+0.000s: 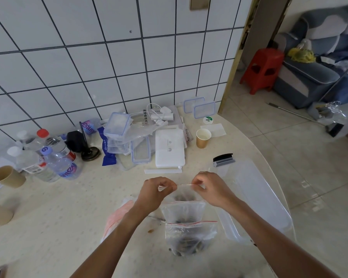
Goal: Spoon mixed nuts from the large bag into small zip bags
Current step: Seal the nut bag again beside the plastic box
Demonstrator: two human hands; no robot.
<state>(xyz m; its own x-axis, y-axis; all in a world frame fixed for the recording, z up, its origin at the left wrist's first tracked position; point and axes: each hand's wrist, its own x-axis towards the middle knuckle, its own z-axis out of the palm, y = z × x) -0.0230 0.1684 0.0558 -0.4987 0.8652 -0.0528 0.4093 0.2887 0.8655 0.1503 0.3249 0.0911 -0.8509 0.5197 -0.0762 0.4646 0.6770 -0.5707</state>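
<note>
Pinching the top edge of a small zip bag (184, 195) from both ends, the left hand (156, 188) and the right hand (208, 185) hold it stretched taut between them, just above the table (68, 207). Each hand has thumb and curled fingers closed on a corner of the clear strip, and the bag hangs down from there with something dark showing faintly through the plastic. Directly below it, nearer the person, a larger clear bag (190, 233) with a red zip line across it stands on the table, dark nuts heaped in its bottom. A metal spoon (156, 218) lies flat just to the left of that bag, its tip touching or nearly touching the plastic, and a pinkish stack of bags (117, 217) lies partly under the left forearm. To the right, a long clear plastic lid (255, 197) rests on the table by the edge. Farther back toward the tiled wall sit a white box (169, 149), a paper cup (203, 138), clip-lid containers (117, 125) and several water bottles (58, 163), well apart from the hands.
</note>
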